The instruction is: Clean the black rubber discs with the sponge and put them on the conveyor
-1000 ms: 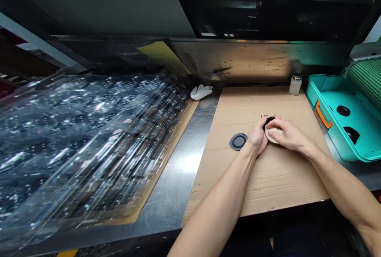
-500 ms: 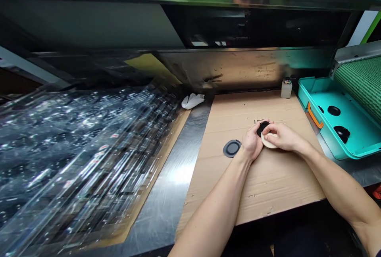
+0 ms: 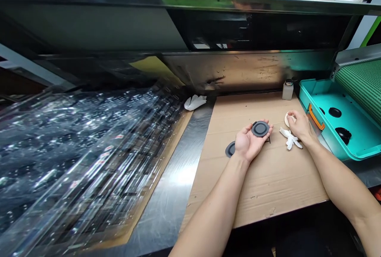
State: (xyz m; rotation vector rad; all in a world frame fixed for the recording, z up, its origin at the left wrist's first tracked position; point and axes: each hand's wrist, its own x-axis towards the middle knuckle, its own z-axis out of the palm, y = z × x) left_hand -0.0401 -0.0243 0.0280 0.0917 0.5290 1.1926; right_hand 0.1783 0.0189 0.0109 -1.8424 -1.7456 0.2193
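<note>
A round dark-grey disc [image 3: 260, 128] with a raised ring and a small tab lies face up across the palm and fingers of my left hand [image 3: 249, 141], which holds it above the cardboard. A second disc [image 3: 230, 149] of the same kind rests on the cardboard, partly hidden behind that hand. Farther right, my right hand [image 3: 300, 125] pinches a round cream-white pad [image 3: 287, 119] at its edge. Just below the pad, a crumpled white tissue or cloth [image 3: 289, 138] lies on the cardboard [image 3: 268, 185].
A small bottle [image 3: 287, 89] with a metal cap stands at the back. On the right, a turquoise bin [image 3: 360, 130] with an orange latch holds several black round parts, beside a green conveyor belt [image 3: 363, 78]. Stacked clear plastic trays [image 3: 89, 162] fill the left; white crumpled paper [image 3: 195, 102] lies near them.
My right hand has moved right with the pad, away from the disc. The disc in my left hand now shows its grey face instead of a black one. The crumpled white piece has come into view.
</note>
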